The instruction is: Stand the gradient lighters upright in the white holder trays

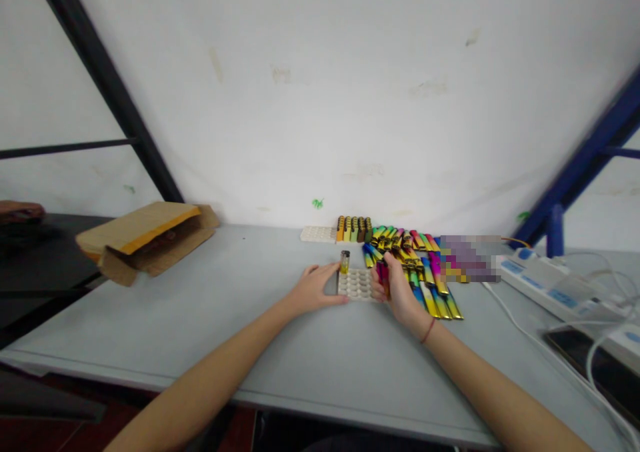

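My left hand [316, 289] grips the left end of a white tray [356, 285] with rows of hollows, its thumb along the front edge and its fingers at the back left corner. One yellow cigarette lighter [345, 263] stands upright in that corner, beside my fingertips. Over the tray's right end, my right hand [400, 293] is closed around a magenta lighter [383, 275], which the fingers partly hide. Many shiny lighters [440, 302] in gold, blue, green and pink lie in a pile just behind and right of that hand.
By the wall, a second tray of upright lighters [354, 229] stands beside another white tray [319, 234]. An open cardboard box [150, 235] lies at left. On the right are a power strip [540, 282], white cables [520, 329] and a dark phone-like slab [595, 359]. A blurred patch covers something behind.
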Demonstrator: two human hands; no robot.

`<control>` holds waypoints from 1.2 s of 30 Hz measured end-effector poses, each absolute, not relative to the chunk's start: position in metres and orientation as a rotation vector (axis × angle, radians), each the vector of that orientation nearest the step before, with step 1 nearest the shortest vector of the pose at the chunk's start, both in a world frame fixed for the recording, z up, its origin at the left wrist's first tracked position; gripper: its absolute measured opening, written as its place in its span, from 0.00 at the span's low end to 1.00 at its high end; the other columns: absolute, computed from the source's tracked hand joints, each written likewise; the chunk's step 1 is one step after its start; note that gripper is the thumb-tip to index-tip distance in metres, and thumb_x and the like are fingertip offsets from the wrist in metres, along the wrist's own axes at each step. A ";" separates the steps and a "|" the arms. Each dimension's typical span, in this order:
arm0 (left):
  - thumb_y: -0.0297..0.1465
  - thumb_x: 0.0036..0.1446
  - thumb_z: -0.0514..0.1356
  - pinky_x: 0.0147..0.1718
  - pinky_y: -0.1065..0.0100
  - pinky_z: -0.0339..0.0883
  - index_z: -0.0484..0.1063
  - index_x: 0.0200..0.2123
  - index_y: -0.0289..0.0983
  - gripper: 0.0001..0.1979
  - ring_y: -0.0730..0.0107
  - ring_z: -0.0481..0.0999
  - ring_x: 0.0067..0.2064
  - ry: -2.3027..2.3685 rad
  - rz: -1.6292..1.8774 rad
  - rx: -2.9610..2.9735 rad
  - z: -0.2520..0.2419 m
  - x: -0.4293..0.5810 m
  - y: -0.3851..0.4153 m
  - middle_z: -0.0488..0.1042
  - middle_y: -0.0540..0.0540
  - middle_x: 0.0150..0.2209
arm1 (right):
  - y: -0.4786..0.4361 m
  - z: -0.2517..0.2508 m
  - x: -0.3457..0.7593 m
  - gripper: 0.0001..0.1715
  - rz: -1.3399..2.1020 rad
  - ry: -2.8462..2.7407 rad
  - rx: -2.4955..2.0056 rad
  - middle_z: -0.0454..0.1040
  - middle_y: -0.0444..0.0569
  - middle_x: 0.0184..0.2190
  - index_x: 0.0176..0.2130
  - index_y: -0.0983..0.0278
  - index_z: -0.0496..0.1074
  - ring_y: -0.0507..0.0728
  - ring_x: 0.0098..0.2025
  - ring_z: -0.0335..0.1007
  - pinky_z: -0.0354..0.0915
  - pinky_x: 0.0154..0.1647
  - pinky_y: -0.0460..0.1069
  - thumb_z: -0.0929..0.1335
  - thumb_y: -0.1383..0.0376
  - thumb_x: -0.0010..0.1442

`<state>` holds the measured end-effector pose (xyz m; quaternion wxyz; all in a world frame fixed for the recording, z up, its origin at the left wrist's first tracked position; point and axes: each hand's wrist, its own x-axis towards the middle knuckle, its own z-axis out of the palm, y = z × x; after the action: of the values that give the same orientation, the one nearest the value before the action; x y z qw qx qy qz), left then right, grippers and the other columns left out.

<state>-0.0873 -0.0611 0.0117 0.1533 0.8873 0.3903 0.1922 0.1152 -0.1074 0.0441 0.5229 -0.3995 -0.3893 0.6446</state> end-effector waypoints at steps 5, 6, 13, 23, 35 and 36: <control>0.48 0.52 0.62 0.60 0.52 0.44 0.49 0.64 0.41 0.41 0.52 0.59 0.61 1.136 0.521 2.550 0.014 -0.087 -0.063 0.59 0.41 0.62 | -0.109 0.048 0.114 0.31 1.545 -0.899 -0.976 0.47 0.37 0.09 0.18 0.61 0.54 0.47 0.12 0.40 0.41 0.14 0.44 0.59 0.40 0.53; 0.48 0.53 0.62 0.60 0.51 0.44 0.49 0.64 0.41 0.41 0.52 0.59 0.61 1.140 0.515 2.551 0.015 -0.087 -0.063 0.59 0.41 0.62 | -0.109 0.048 0.114 0.30 1.548 -0.900 -0.963 0.47 0.37 0.09 0.17 0.61 0.55 0.47 0.12 0.40 0.42 0.14 0.44 0.59 0.41 0.53; 0.49 0.53 0.61 0.60 0.52 0.45 0.50 0.64 0.41 0.41 0.51 0.60 0.61 1.135 0.529 2.562 0.013 -0.088 -0.062 0.60 0.41 0.61 | -0.109 0.044 0.115 0.27 1.546 -0.928 -0.893 0.48 0.38 0.09 0.17 0.62 0.57 0.47 0.13 0.41 0.42 0.14 0.44 0.59 0.44 0.52; 0.51 0.47 0.65 0.60 0.50 0.46 0.43 0.66 0.35 0.52 0.46 0.51 0.64 1.154 0.697 2.554 0.017 -0.091 -0.063 0.50 0.33 0.64 | -0.107 0.038 0.119 0.25 1.456 -0.995 -0.875 0.55 0.42 0.11 0.20 0.63 0.60 0.49 0.15 0.48 0.49 0.18 0.46 0.58 0.48 0.56; 0.31 0.59 0.59 0.37 0.69 0.70 0.71 0.46 0.37 0.12 0.68 0.74 0.39 0.839 1.266 1.968 0.050 -0.036 -0.118 0.72 0.45 0.41 | -0.124 0.042 0.100 0.16 1.391 -1.101 -0.680 0.59 0.39 0.24 0.32 0.60 0.58 0.49 0.22 0.55 0.54 0.21 0.44 0.65 0.52 0.58; 0.30 0.58 0.59 0.38 0.69 0.70 0.71 0.44 0.36 0.10 0.68 0.74 0.39 0.845 1.289 1.950 0.048 -0.036 -0.117 0.72 0.45 0.40 | -0.125 0.043 0.100 0.15 1.355 -1.132 -0.706 0.59 0.39 0.24 0.33 0.60 0.59 0.49 0.23 0.56 0.55 0.22 0.44 0.64 0.52 0.59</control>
<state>-0.0355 -0.1174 0.0480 0.3222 0.7428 0.3218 0.4909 0.0997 -0.1252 0.0426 0.5810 -0.3022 -0.4845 0.5800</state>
